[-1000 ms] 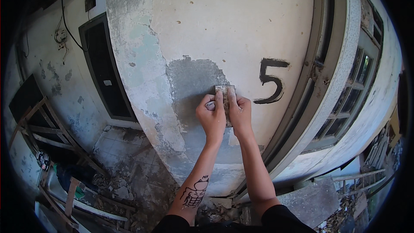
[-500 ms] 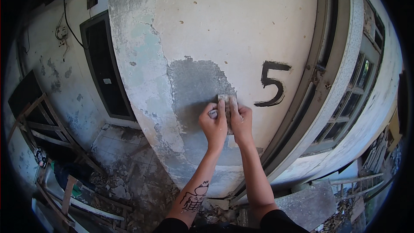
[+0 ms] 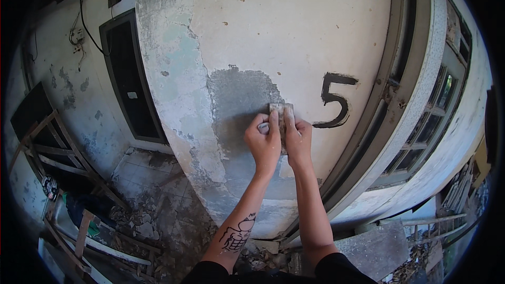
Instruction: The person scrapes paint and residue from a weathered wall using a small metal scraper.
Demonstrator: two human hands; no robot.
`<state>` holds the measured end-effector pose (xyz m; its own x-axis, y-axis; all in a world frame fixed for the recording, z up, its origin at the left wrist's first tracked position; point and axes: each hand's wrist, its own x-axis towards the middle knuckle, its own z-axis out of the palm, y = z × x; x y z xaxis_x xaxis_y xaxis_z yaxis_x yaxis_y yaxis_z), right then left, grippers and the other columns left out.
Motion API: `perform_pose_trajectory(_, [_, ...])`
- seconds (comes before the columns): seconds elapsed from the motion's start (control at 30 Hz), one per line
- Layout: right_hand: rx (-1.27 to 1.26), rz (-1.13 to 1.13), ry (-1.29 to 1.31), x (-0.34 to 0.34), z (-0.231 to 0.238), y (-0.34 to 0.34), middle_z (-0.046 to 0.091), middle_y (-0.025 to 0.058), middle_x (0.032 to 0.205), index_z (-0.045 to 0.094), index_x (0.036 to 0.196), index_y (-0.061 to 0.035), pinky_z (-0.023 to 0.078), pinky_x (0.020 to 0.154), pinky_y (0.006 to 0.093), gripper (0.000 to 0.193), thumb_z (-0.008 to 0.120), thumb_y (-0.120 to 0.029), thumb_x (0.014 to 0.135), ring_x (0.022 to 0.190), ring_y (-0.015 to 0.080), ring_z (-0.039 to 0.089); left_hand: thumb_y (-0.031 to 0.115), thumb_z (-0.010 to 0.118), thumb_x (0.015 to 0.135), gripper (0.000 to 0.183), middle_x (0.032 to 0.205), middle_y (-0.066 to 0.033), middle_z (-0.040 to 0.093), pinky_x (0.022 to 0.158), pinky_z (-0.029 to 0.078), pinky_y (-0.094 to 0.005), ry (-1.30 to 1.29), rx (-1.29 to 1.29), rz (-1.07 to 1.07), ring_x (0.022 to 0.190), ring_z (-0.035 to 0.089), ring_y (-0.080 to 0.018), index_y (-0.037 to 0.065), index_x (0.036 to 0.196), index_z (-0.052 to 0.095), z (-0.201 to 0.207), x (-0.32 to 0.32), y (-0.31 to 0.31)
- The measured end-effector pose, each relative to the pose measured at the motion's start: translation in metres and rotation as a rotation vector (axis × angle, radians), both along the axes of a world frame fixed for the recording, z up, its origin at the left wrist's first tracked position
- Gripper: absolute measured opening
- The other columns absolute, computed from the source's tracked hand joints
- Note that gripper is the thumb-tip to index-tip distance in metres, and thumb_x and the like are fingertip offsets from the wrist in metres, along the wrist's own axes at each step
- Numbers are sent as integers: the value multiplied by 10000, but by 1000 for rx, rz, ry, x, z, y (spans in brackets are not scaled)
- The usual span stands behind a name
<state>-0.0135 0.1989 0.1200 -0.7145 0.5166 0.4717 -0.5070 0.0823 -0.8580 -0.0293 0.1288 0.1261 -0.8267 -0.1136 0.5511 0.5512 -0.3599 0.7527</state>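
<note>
Both hands press a narrow, dirt-coated scraper (image 3: 281, 109) flat to the wall (image 3: 294, 31), at the right edge of a rough grey patch (image 3: 242, 94) where the pale paint is gone. My left hand (image 3: 264, 139) is closed on its left side, with a rounded grey end, perhaps of a handle, showing in the fist. On the right side my right hand (image 3: 298, 139) is closed, its thumb laid along the plate. Pale dust covers the fingers. The scraper's working edge and lower part are mostly hidden by the hands.
A black painted figure (image 3: 337, 100) marks the wall right of my hands. Farther right runs a grey door frame (image 3: 376, 121). Rubble (image 3: 147, 226) and a wooden frame (image 3: 79, 163) lie at lower left. A grey board (image 3: 376, 252) rests at lower right.
Both hands and the scraper have slid a little up the wall and slightly right. The grip looks the same, and the view has shifted slightly.
</note>
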Motion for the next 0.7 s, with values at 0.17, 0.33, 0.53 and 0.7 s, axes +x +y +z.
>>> perform_pose_trajectory(0.17, [22, -40, -48, 1, -3, -2, 414, -63, 524, 523, 563, -7, 241, 432, 244, 448, 501, -266, 928, 517, 29, 305, 188, 590, 886, 291, 541, 81, 407, 417, 212, -198, 15, -9, 63, 495, 325, 12, 19, 658, 527, -8, -3, 3])
perform_pose_trajectory(0.33, [82, 0, -3, 5, 17, 3, 505, -47, 579, 597, 675, -25, 322, 458, 197, 384, 487, -283, 937, 524, 15, 393, 177, 588, 881, 314, 536, 47, 422, 425, 275, -215, 1, -41, 22, 513, 349, -8, -11, 644, 503, 8, 1, 1])
perform_pose_trajectory(0.53, [63, 47, -278, 63, -81, -5, 463, -42, 593, 556, 686, 14, 324, 475, 256, 416, 464, -303, 940, 575, 52, 384, 211, 595, 881, 261, 631, 20, 522, 487, 358, -203, -186, -79, -109, 589, 452, -20, 3, 726, 566, -91, 42, -16])
perform_pose_trajectory(0.7, [-23, 312, -665, 140, -193, 1, 578, -17, 783, 602, 1000, -15, 406, 601, 216, 300, 521, -292, 918, 672, 54, 502, 252, 599, 865, 255, 651, 2, 545, 548, 391, -245, -781, -108, -287, 587, 479, -68, 38, 728, 582, -223, 83, -36])
